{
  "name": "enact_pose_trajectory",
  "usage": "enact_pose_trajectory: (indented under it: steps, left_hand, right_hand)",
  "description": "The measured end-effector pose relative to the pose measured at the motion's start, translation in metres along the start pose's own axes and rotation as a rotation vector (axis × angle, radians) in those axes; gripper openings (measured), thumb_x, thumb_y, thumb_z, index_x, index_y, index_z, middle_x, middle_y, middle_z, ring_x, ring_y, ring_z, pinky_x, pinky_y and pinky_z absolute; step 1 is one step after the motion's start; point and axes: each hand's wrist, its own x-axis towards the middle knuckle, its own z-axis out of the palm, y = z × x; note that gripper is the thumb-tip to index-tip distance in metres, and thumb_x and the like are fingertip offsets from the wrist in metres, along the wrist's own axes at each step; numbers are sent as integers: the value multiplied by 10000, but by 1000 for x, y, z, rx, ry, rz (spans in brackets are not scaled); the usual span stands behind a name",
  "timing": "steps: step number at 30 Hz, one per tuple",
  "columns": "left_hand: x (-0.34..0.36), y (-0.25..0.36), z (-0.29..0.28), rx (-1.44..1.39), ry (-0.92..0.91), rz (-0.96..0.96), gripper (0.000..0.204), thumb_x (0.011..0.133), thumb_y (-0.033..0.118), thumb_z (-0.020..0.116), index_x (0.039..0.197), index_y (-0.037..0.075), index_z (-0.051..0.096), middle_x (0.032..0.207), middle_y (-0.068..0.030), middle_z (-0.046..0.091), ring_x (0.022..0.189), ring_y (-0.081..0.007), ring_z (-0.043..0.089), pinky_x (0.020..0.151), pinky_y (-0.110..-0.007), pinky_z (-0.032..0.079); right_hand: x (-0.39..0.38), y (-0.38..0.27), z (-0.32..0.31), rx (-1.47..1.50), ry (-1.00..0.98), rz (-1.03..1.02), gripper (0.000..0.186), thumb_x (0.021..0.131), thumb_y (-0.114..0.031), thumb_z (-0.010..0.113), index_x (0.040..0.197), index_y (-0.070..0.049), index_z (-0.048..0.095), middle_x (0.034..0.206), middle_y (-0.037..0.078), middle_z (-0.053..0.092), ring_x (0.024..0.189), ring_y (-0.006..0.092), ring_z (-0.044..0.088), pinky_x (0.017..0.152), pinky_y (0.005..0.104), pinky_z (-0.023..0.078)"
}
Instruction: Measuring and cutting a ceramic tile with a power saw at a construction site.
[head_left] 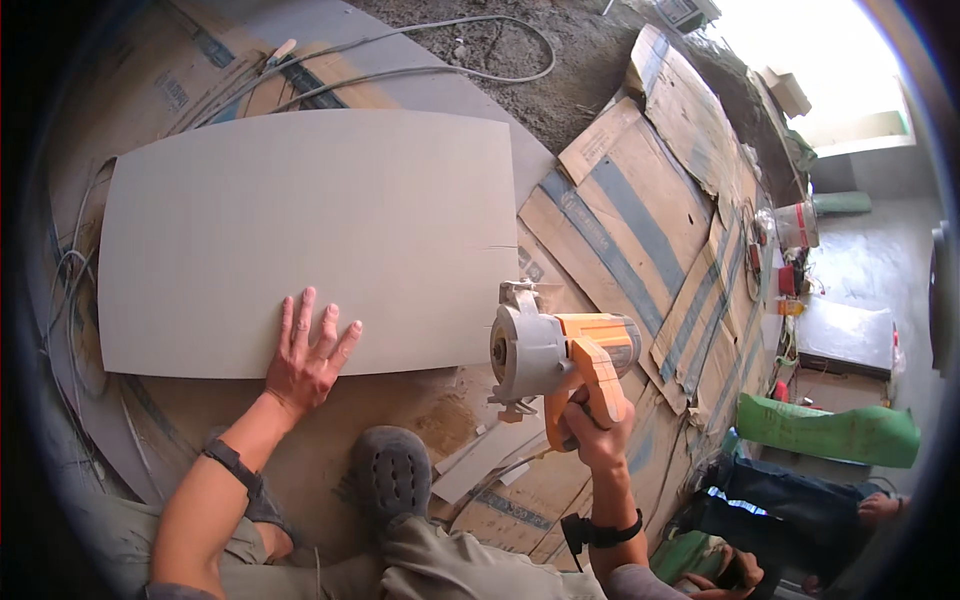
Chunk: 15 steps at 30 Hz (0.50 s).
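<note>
A large pale tile (300, 220) lies flat before me. My left hand (305, 365) rests on it near its front edge, palm down with the fingers spread. My right hand (600, 430) is wrapped round the rear handle of an orange and grey handheld tile saw (575, 350). The saw's grey guard and base sit beside the tile's right edge, near the front corner. Whether the blade touches the tile I cannot tell. Short dark marks, like cuts or cracks, show on the tile's right edge above the saw.
Flattened cardboard sheets (620, 220) cover the floor to the right. A grey cable (545, 50) loops behind the tile. Pale offcuts (490, 455) lie near my shoe (392, 470). A green roll (830, 430) and another person's dark-clothed legs (790, 490) are at the right.
</note>
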Motion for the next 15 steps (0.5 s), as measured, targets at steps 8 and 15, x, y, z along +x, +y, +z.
enact_pose_trajectory:
  steps: [8, 15]
  left_hand:
    - [2, 1, 0, -15, -13, -5, 446, 936, 105, 541, 1374, 84, 625, 1373, -253, 517, 1380, -603, 409, 1110, -765, 362]
    - [1, 0, 3, 11, 13, -2, 441, 941, 111, 540, 1373, 86, 628, 1373, -254, 521, 1382, -599, 410, 1103, -767, 368]
  right_hand:
    - [9, 11, 1, -49, -32, -94, 78, 855, 16, 656, 885, 54, 595, 664, 64, 613, 516, 129, 594, 467, 264, 456]
    - [9, 15, 1, -78, -19, -97, 87, 862, 13, 656, 900, 52, 587, 665, 67, 607, 515, 130, 594, 466, 261, 460]
